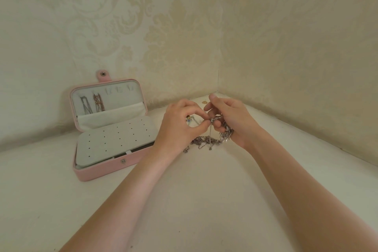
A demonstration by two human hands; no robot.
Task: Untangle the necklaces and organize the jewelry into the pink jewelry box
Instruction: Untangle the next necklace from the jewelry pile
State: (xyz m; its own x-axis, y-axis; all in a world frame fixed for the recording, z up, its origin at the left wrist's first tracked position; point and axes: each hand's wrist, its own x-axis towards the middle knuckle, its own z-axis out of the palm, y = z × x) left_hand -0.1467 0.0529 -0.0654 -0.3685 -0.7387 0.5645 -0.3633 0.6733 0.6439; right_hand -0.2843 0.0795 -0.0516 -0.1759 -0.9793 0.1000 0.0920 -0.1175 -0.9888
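Observation:
A pink jewelry box (131,159) lies open at the left, its lid leaning on the wall. Two necklaces (92,103) hang on hooks inside the lid, above a white pouch. A white earring panel (114,139) with small holes covers the base. Right of the box, my left hand (180,127) and my right hand (231,120) pinch a silver chain (214,119) between their fingertips above the surface. A tangle of silver necklaces (206,141) trails from the chain onto the white surface, and part of it bunches under my right palm.
A small coloured piece of jewelry (189,118) lies behind my left hand. A small gold earring (204,102) sits near the corner. Patterned cream walls meet just behind my hands. The white surface stretches toward me.

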